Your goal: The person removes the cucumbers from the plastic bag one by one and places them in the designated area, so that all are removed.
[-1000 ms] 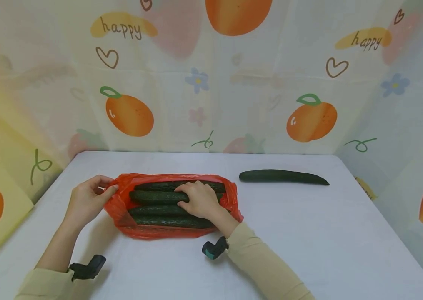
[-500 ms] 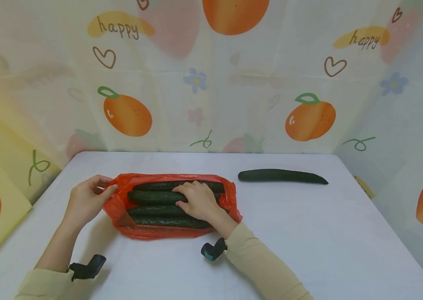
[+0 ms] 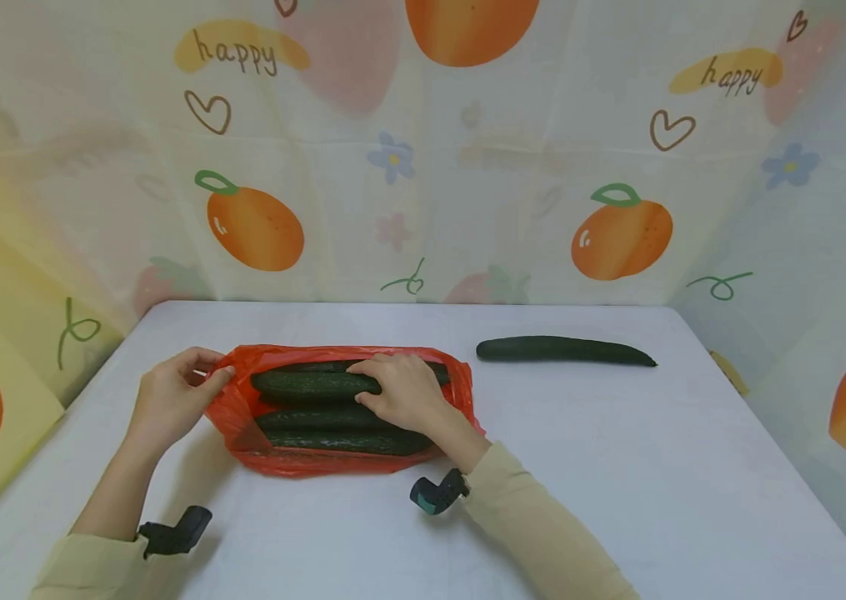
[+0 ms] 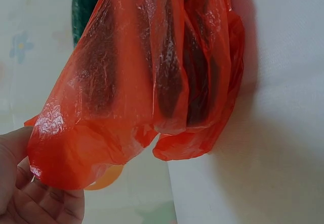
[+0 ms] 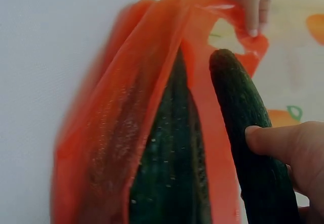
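A red plastic bag (image 3: 302,467) lies on its side on the white table with its mouth facing up, several dark green cucumbers (image 3: 340,440) side by side within it. My left hand (image 3: 173,400) pinches the bag's left end between thumb and fingers, pulling that edge taut, as the left wrist view shows. My right hand (image 3: 409,393) grips one cucumber (image 5: 243,107) from above, thumb on its near side. In the right wrist view this cucumber stands a little above the others. Another cucumber lies partly hidden behind it.
A single cucumber (image 3: 565,350) lies on the white table (image 3: 618,483) at the back right, outside the bag. A fruit-patterned curtain (image 3: 438,208) hangs behind the table and along its sides. Each wrist wears a small black camera (image 3: 177,531).
My right hand has lifted the gripped cucumber slightly up and away from the front ones, widening the gap between them. My left hand stays at the bag's end.
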Demonstrator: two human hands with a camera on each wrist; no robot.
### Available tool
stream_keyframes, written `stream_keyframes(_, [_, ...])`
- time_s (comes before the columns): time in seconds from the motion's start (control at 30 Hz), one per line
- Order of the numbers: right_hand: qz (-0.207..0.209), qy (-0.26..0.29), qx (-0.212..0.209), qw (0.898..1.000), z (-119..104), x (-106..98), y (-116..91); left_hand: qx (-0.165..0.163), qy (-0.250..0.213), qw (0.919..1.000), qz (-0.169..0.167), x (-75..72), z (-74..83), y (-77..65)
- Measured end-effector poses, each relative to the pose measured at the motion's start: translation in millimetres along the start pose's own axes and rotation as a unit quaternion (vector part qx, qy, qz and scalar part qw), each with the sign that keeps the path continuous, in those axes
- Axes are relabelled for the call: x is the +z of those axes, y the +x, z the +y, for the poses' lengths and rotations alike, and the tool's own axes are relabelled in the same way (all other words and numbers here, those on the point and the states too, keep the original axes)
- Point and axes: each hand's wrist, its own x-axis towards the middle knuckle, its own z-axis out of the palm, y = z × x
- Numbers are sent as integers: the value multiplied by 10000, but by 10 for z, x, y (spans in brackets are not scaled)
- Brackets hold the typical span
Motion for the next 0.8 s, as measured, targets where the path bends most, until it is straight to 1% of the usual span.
stream_keyframes(0.23, [285,-66,-239,9993,6,-177,-77,-41,-15,10000,4,-3,2,6])
stream_keyframes(0.5, [156,-95,-169,9997,110,-298,-196,-50,-23,10000,16,-17,-3,-2])
stream_keyframes(0.63, [228,-202,-272,9992,184,-343,-229,-44,-45,10000,27,-19,-4,1])
stream_keyframes(0.8, [356,-208,-338,9986,301,-403,-259,-67,-61,10000,14,-18,6,11])
